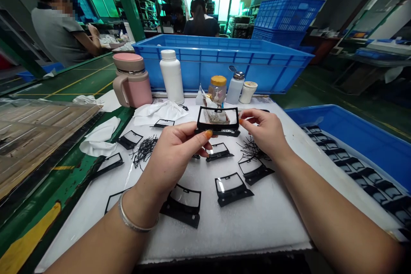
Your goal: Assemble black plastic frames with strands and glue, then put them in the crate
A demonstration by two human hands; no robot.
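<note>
My left hand (pixel 180 150) grips a black-framed clear panel (pixel 218 127) by its lower left part, thumb in front. The panel is held up over the white work surface, its clear window facing me. At the panel's right edge, my right hand (pixel 265 130) has thumb and index finger closed on the frame. Orange covers show on both thumb tips. Several similar panels lie below, among them one panel (pixel 233 188) in front and another panel (pixel 184 203) near my left wrist. Piles of thin black strips (pixel 145 150) lie beside both hands.
Behind the white surface (pixel 257 231) stand a pink mug (pixel 136 83), a white bottle (pixel 171 77), a yellow-lidded jar (pixel 218 87), a pump bottle (pixel 235 87) and a large blue crate (pixel 205 66). A blue bin (pixel 362 124) with rows of panels sits right. Co-workers sit beyond.
</note>
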